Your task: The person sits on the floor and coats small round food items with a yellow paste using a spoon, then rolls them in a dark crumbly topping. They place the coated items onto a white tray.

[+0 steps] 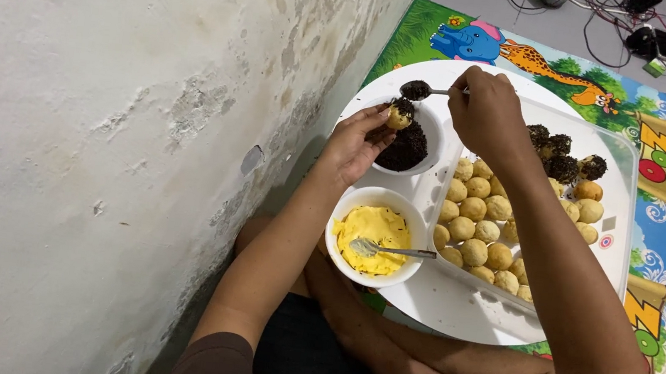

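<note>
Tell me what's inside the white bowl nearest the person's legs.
The white bowl holds a yellow creamy mixture with a metal spoon resting in it. The bowl's bottom is covered by the mixture.

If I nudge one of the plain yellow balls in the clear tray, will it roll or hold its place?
Probably holds: the plain balls sit packed against each other and the clear tray wall. A loose one, being round, would likely roll. They may be soft; the left hand pinches its ball lightly under the spoon.
</note>
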